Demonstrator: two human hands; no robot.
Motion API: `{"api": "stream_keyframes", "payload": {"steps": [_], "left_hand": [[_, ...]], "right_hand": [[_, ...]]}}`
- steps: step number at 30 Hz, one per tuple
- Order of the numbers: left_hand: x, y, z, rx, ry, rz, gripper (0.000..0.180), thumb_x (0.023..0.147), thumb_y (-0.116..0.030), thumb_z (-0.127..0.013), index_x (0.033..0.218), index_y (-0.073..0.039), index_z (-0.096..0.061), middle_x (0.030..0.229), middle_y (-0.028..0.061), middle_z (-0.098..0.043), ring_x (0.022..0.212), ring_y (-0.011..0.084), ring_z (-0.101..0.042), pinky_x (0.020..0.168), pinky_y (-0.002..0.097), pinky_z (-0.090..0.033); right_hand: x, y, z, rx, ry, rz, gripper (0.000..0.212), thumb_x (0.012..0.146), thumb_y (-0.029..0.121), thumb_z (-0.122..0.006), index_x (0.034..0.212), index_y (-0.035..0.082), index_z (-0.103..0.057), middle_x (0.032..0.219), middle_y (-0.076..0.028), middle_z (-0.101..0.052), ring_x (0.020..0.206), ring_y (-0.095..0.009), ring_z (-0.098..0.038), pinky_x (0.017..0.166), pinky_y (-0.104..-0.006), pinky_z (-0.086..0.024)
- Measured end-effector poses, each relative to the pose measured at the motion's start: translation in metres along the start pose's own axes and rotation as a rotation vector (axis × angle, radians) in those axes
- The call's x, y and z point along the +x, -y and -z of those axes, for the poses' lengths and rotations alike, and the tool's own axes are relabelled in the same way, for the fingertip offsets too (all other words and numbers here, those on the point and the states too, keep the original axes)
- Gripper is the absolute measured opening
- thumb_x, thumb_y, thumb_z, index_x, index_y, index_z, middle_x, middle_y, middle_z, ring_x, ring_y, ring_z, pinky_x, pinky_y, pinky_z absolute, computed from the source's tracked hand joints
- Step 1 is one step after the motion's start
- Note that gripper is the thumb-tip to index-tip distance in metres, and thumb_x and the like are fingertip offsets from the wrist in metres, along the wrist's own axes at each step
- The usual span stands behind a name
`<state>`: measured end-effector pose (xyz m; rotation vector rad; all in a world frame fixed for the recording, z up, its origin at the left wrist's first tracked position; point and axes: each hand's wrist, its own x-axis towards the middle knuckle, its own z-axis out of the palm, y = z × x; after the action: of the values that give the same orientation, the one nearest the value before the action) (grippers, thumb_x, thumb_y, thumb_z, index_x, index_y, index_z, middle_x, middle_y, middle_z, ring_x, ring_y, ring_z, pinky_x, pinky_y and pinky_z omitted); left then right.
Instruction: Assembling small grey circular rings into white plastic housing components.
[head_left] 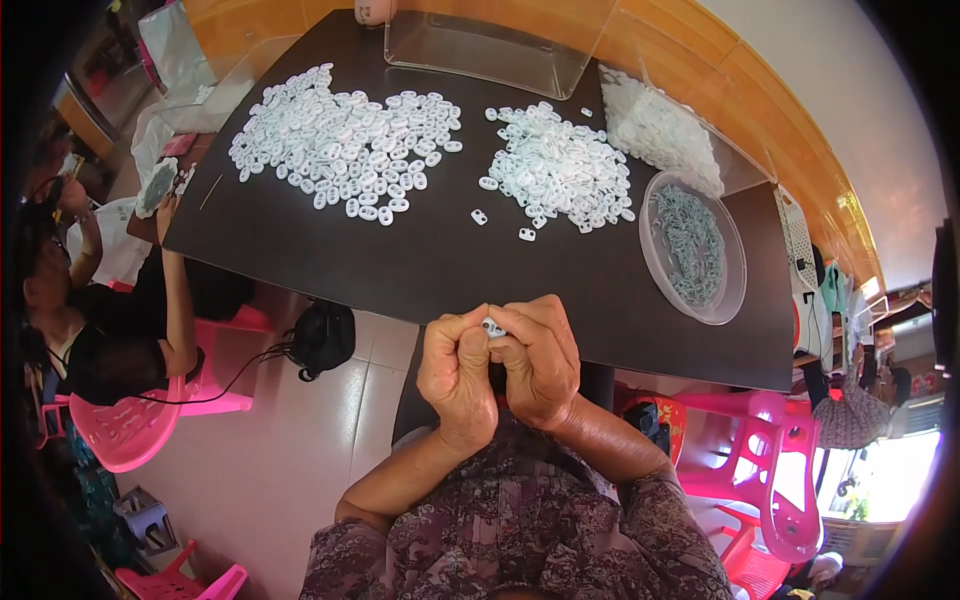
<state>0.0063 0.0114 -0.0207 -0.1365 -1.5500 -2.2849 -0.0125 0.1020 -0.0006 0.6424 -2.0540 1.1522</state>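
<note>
Close to my body, just off the table's near edge, my left hand and my right hand meet fingertip to fingertip. Between their thumbs and index fingers they pinch a small white oval plastic piece with dark holes; the fingers cover part of it. Beyond them on the dark table lies a wide pile of white oval two-hole pieces at left. A second pile of smaller white pieces sits right of centre, with a loose piece nearby. A round clear tub at right contains small grey-green parts.
A clear plastic bag of white pieces lies at the back right, beside a clear rectangular bin. Another person sits at the left on a pink chair. Pink stools stand at the right.
</note>
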Motion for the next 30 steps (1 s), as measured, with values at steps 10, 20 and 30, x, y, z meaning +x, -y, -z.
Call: {"api": "stream_keyframes", "payload": {"steps": [10,20,30], "left_hand": [[0.003,0.002,0.000,-0.027,0.059,-0.069,0.018,0.095,-0.016,-0.051,0.101,0.001,-0.055,0.083,-0.0003,-0.049,0.076,0.0060,-0.042,0.068,0.0200,-0.037],[-0.001,0.001,0.002,0.033,0.011,-0.119,0.019,0.095,-0.017,-0.050,0.100,0.000,-0.054,0.085,0.0002,-0.049,0.077,0.0065,-0.043,0.072,0.0215,-0.037],[-0.004,0.005,0.004,0.066,-0.040,-0.132,0.017,0.095,-0.015,-0.050,0.101,0.001,-0.054,0.082,0.0022,-0.050,0.074,0.0094,-0.044,0.067,0.0226,-0.039]], "right_hand": [[-0.006,0.004,-0.002,-0.010,-0.063,-0.036,0.025,0.076,0.001,-0.065,0.100,-0.004,-0.059,0.090,-0.013,-0.058,0.075,-0.024,-0.054,0.063,-0.0305,-0.046],[-0.008,0.006,-0.007,-0.018,-0.054,-0.008,0.024,0.078,0.002,-0.064,0.100,-0.004,-0.059,0.091,-0.013,-0.057,0.074,-0.024,-0.053,0.063,-0.0311,-0.046],[-0.008,0.007,-0.010,-0.014,-0.043,-0.010,0.022,0.081,0.006,-0.062,0.100,-0.004,-0.059,0.090,-0.013,-0.057,0.074,-0.024,-0.053,0.062,-0.0312,-0.046]]}}
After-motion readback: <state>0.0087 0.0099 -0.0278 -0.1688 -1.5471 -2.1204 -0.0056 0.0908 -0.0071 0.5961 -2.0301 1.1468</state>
